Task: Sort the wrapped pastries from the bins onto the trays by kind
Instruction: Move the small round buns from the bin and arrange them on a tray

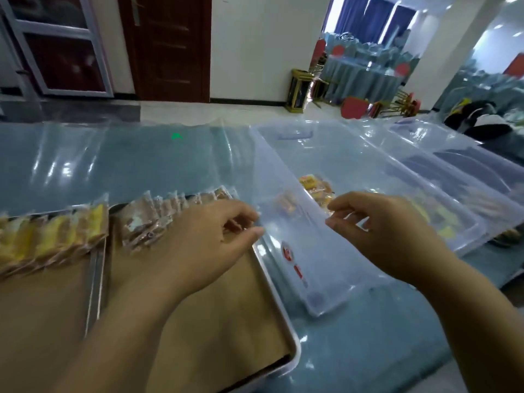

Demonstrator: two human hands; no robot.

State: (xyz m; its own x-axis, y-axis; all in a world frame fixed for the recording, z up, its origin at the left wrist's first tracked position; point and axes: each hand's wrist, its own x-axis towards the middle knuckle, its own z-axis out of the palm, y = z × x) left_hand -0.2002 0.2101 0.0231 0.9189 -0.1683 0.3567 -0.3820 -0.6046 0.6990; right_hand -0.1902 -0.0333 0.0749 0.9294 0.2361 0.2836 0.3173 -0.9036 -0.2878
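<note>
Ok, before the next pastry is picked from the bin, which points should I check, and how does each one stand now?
1. Right hand free: ok; it hovers over the clear plastic bin, fingers loosely curled, nothing visible in them.
2. Left hand free: cannot tell; its fingers curl at the right end of the row of brown wrapped pastries.
3. Stock in the bin: ok; orange-yellow wrapped pastries lie inside.
4. Room on the right paper-lined metal tray: ok; bare brown paper lies in front of the row.
5. Kinds apart: ok; yellow wrapped pastries sit on the left paper-lined metal tray.
</note>
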